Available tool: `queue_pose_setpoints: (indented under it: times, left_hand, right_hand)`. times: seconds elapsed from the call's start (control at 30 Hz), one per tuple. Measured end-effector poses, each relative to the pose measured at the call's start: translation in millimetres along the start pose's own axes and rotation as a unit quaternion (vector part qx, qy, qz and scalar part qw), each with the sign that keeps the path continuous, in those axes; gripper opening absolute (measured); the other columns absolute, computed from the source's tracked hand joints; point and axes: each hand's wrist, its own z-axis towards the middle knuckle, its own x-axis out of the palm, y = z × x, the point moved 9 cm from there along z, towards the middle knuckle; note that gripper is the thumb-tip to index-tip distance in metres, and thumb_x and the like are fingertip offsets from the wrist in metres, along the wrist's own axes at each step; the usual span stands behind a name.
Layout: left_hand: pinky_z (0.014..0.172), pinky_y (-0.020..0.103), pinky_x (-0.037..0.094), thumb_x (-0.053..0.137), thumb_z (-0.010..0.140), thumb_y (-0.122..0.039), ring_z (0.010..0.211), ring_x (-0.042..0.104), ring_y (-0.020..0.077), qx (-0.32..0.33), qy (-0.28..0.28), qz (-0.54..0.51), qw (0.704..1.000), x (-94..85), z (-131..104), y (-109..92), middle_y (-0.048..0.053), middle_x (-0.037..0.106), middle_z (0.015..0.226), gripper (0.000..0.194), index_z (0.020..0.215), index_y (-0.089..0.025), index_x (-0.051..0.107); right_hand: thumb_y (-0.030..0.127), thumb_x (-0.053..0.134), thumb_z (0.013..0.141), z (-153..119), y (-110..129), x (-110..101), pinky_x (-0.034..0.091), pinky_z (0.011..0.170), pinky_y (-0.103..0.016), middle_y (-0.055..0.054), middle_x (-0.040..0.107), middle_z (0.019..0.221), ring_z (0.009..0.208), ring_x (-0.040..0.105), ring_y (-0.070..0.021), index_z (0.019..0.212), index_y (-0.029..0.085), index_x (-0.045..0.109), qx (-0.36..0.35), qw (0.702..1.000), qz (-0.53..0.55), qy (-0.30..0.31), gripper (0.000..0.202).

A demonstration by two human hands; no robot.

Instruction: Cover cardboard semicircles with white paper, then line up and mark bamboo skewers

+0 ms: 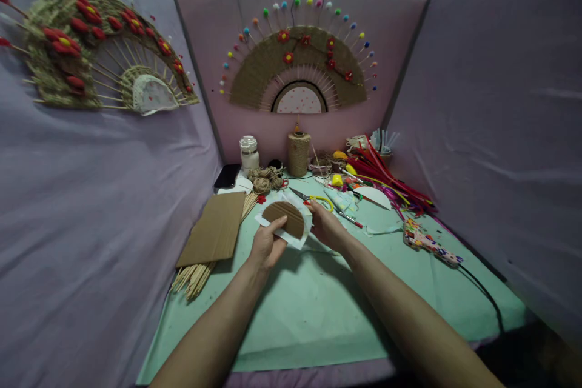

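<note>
My left hand (268,244) grips a half-round piece of brown cardboard (287,218), thumb lying on its ribbed face. Under the cardboard, a pale piece of fabric (299,244) sticks out around its edges. At the right side of that fabric, the fingers of my right hand (326,225) are closed on its border; their tips are partly hidden. Just behind my right hand lie scissors with yellow handles (324,201), blades pointing to the back left.
A cardboard sheet (213,227) rests on thin wooden sticks (193,279) at left. A patterned glue gun (427,242) with a cord lies at right. Behind stand a twine spool (299,154), a jar (249,154) and red pipe cleaners (386,176). Decorated fans (300,42) hang on the panels.
</note>
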Motion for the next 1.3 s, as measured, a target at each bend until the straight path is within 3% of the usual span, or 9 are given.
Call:
queue_pose_setpoints:
  times: [0.1,0.17,0.4,0.63,0.8,0.93,1.03,1.13,1.3]
  left_hand:
    - [0.09,0.034,0.052,0.07,0.066,-0.002,0.083,0.068,0.0171,-0.009,-0.001,0.003,1.0,-0.7,-3,13,0.005,0.074,0.089,0.029,0.092,-0.014,0.067]
    - [0.09,0.034,0.052,0.072,0.066,-0.003,0.082,0.069,0.0172,-0.018,-0.001,0.011,1.0,-1.8,-3,22,0.006,0.074,0.089,0.028,0.092,-0.013,0.067]
    - [0.094,0.031,0.048,0.071,0.067,-0.003,0.089,0.068,0.0164,-0.012,0.023,0.007,1.0,3.1,-5,33,0.006,0.074,0.096,0.034,0.1,-0.013,0.068]
    - [0.088,0.026,0.049,0.071,0.067,-0.002,0.085,0.067,0.0143,0.013,0.017,-0.008,1.0,-0.7,-1,26,0.005,0.073,0.09,0.032,0.097,-0.012,0.068]
    - [0.09,0.029,0.049,0.07,0.07,-0.003,0.09,0.067,0.0162,0.012,0.001,-0.003,1.0,-3.3,2,20,0.006,0.072,0.095,0.029,0.097,-0.012,0.067]
    - [0.093,0.035,0.05,0.066,0.073,-0.006,0.093,0.067,0.019,0.013,-0.033,-0.008,0.999,-5.8,3,13,0.005,0.072,0.096,0.028,0.099,-0.015,0.066]
    - [0.094,0.036,0.05,0.06,0.079,-0.014,0.099,0.066,0.0213,0.0,-0.037,-0.02,0.999,-5.3,3,14,0.007,0.072,0.098,0.021,0.099,-0.015,0.066]
    - [0.092,0.035,0.051,0.057,0.083,-0.019,0.101,0.066,0.0224,-0.014,-0.014,-0.017,1.0,-0.5,2,17,0.008,0.072,0.098,0.02,0.099,-0.014,0.067]
    - [0.083,0.032,0.054,0.061,0.08,-0.024,0.091,0.068,0.021,-0.029,0.036,0.037,0.998,6.0,2,3,0.007,0.073,0.096,0.024,0.101,-0.014,0.067]
  right_hand:
    - [0.063,0.045,0.087,-13,6,6,0.048,0.078,-0.033,-0.005,0.071,0.09,0.085,0.064,-0.021,0.104,0.021,0.069,-0.026,0.972,0.233,-0.005,0.051]
    - [0.054,0.066,0.076,-17,8,-1,0.047,0.081,-0.034,-0.003,0.07,0.093,0.088,0.062,-0.0216,0.099,0.023,0.071,-0.047,0.962,0.266,-0.042,0.039]
    - [0.028,0.059,0.088,-46,41,-31,0.046,0.077,-0.035,-0.003,0.056,0.081,0.081,0.054,-0.0184,0.097,0.027,0.075,-0.26,0.938,-0.016,-0.227,0.018]
    - [0.021,0.054,0.092,-66,66,-1,0.047,0.08,-0.036,-0.009,0.064,0.093,0.086,0.051,-0.0204,0.111,0.022,0.069,-0.391,0.864,-0.245,-0.203,0.024]
    - [0.022,0.053,0.091,-68,62,-10,0.043,0.092,-0.042,-0.009,0.063,0.107,0.101,0.054,-0.0226,0.119,0.026,0.063,-0.35,0.896,-0.179,-0.207,0.03]
    - [0.033,0.061,0.081,-57,22,-46,0.044,0.092,-0.042,-0.01,0.056,0.115,0.105,0.053,-0.024,0.12,0.023,0.054,-0.171,0.936,0.054,-0.302,0.041]
    - [0.042,0.063,0.075,-36,-15,-21,0.049,0.076,-0.035,-0.005,0.061,0.096,0.088,0.057,-0.0206,0.103,0.022,0.057,0.013,0.957,0.233,-0.172,0.035]
    - [0.039,0.069,0.065,-31,-21,7,0.045,0.063,-0.029,-0.001,0.064,0.08,0.075,0.058,-0.0186,0.087,0.02,0.06,0.092,0.952,0.288,-0.055,0.031]
    - [0.031,0.069,0.062,-29,-20,-12,0.044,0.064,-0.027,0.001,0.066,0.077,0.07,0.058,-0.0162,0.088,0.018,0.065,0.063,0.94,0.321,-0.095,0.029]
